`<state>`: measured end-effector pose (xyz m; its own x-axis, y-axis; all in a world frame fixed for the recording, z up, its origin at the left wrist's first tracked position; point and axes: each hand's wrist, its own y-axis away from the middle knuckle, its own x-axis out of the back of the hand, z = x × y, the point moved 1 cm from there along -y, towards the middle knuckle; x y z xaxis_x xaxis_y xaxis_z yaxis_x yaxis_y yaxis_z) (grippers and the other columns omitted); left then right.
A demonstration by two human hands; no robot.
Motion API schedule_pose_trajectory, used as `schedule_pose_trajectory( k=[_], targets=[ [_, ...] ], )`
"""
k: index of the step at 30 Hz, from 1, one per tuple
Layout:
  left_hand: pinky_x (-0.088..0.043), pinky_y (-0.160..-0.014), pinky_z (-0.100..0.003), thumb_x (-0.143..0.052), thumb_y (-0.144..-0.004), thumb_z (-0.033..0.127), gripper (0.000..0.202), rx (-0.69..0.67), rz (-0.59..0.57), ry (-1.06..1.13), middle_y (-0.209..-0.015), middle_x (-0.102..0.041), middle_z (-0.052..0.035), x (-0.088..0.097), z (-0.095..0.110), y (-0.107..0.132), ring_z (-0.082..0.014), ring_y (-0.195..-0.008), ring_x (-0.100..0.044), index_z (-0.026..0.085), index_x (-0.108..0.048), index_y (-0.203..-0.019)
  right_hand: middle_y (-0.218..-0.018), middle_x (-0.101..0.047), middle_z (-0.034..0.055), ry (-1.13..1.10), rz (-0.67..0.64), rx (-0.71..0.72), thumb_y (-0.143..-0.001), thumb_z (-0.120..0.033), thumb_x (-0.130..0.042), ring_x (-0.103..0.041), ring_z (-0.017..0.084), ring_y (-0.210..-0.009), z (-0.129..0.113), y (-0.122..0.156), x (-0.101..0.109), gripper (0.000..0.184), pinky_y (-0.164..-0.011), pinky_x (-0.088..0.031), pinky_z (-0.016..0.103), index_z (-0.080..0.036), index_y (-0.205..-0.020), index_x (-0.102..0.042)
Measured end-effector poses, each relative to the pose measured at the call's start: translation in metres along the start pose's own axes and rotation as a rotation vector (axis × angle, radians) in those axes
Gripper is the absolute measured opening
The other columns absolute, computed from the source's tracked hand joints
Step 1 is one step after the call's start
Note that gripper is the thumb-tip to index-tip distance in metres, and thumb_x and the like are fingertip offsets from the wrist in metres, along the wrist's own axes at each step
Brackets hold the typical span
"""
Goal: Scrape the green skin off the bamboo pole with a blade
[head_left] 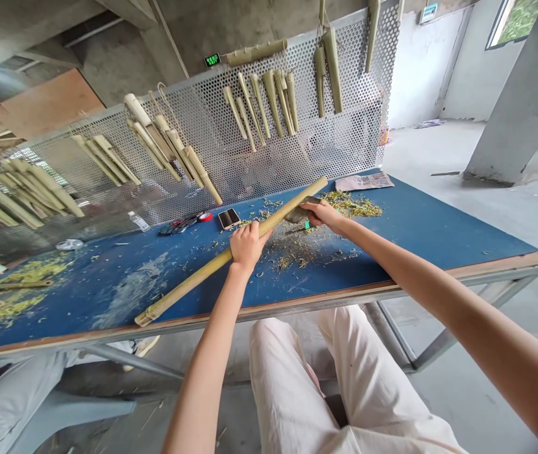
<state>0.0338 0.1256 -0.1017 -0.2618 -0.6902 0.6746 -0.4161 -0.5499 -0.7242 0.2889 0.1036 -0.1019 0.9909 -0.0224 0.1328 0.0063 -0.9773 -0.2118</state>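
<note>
A long bamboo pole slants across the blue table, its near left end by the front edge and its far right end raised. My left hand is wrapped round the middle of the pole. My right hand is closed on a dark, flat-bladed knife held against or close beside the pole's lower side; whether it touches cannot be made out. A small green patch shows near the right fingers. Yellow-green shavings lie on the table beneath and beyond my right hand.
A phone, red tape roll and plastic bottle lie along the table's back. A perforated metal panel hung with bamboo pieces stands behind. Folded paper lies at back right. Another person's leg shows at lower left.
</note>
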Motion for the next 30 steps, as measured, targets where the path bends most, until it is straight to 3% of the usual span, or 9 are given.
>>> schedule_pose_trajectory(
  k=[3, 9, 15, 21, 26, 28, 30],
  targets=[
    [-0.046, -0.075, -0.036, -0.062, -0.094, 0.056, 0.036, 0.004, -0.016, 0.004, -0.084, -0.075, -0.0140, 0.000, 0.001, 0.000, -0.0299, -0.086, -0.071, 0.020, -0.065, -0.089, -0.042, -0.035, -0.0016, -0.050, 0.092, 0.009, -0.101, -0.033, -0.048, -0.027, 0.011, -0.043, 0.001, -0.002, 0.003, 0.048, -0.051, -0.030, 0.031, -0.025, -0.056, -0.034],
    [-0.046, -0.076, -0.036, -0.060, -0.094, 0.059, 0.039, 0.007, -0.029, 0.003, -0.084, -0.075, -0.0143, 0.001, -0.001, 0.000, -0.0300, -0.087, -0.071, 0.020, -0.065, -0.087, -0.040, -0.036, -0.0011, 0.025, -0.163, 0.001, -0.100, -0.040, -0.051, -0.031, 0.011, -0.044, 0.006, -0.001, 0.000, 0.053, -0.051, -0.030, 0.029, -0.024, -0.052, -0.034],
    [-0.045, -0.076, -0.036, -0.060, -0.095, 0.057, 0.038, 0.006, -0.027, 0.000, -0.086, -0.075, -0.0150, 0.000, 0.000, 0.000, -0.0298, -0.087, -0.071, 0.020, -0.066, -0.089, -0.041, -0.035, -0.0029, -0.086, 0.108, -0.001, -0.100, -0.034, -0.049, -0.026, 0.011, -0.042, 0.004, -0.004, 0.005, 0.044, -0.048, -0.028, 0.030, -0.024, -0.059, -0.037],
    [-0.045, -0.075, -0.035, -0.059, -0.094, 0.059, 0.041, -0.008, -0.007, -0.003, -0.084, -0.075, -0.0142, -0.001, -0.002, 0.001, -0.0296, -0.085, -0.071, 0.019, -0.065, -0.088, -0.040, -0.036, -0.0018, 0.005, -0.178, 0.005, -0.100, -0.040, -0.054, -0.030, 0.010, -0.043, 0.006, -0.001, 0.002, 0.053, -0.049, -0.029, 0.028, -0.023, -0.053, -0.034],
    [-0.045, -0.074, -0.034, -0.062, -0.093, 0.058, 0.039, -0.002, 0.010, 0.021, -0.082, -0.074, -0.0131, -0.003, -0.002, 0.000, -0.0285, -0.085, -0.071, 0.020, -0.065, -0.088, -0.041, -0.034, -0.0031, -0.069, 0.056, 0.032, -0.102, -0.036, -0.050, -0.027, 0.009, -0.041, 0.005, -0.004, 0.009, 0.050, -0.049, -0.029, 0.030, -0.024, -0.056, -0.036],
    [-0.045, -0.074, -0.034, -0.062, -0.093, 0.059, 0.039, -0.006, 0.012, 0.029, -0.081, -0.074, -0.0130, -0.003, -0.002, 0.001, -0.0284, -0.084, -0.071, 0.020, -0.065, -0.087, -0.040, -0.035, -0.0022, -0.033, -0.007, 0.026, -0.102, -0.036, -0.050, -0.028, 0.009, -0.041, 0.004, -0.002, 0.010, 0.051, -0.049, -0.029, 0.030, -0.024, -0.054, -0.035],
    [-0.045, -0.074, -0.034, -0.063, -0.092, 0.060, 0.040, -0.007, 0.017, 0.031, -0.080, -0.074, -0.0127, -0.003, -0.003, 0.001, -0.0284, -0.083, -0.071, 0.020, -0.064, -0.085, -0.040, -0.037, -0.0016, 0.025, -0.150, 0.004, -0.100, -0.037, -0.053, -0.031, 0.009, -0.042, 0.003, 0.001, 0.007, 0.052, -0.050, -0.030, 0.029, -0.023, -0.053, -0.035]
  ],
)
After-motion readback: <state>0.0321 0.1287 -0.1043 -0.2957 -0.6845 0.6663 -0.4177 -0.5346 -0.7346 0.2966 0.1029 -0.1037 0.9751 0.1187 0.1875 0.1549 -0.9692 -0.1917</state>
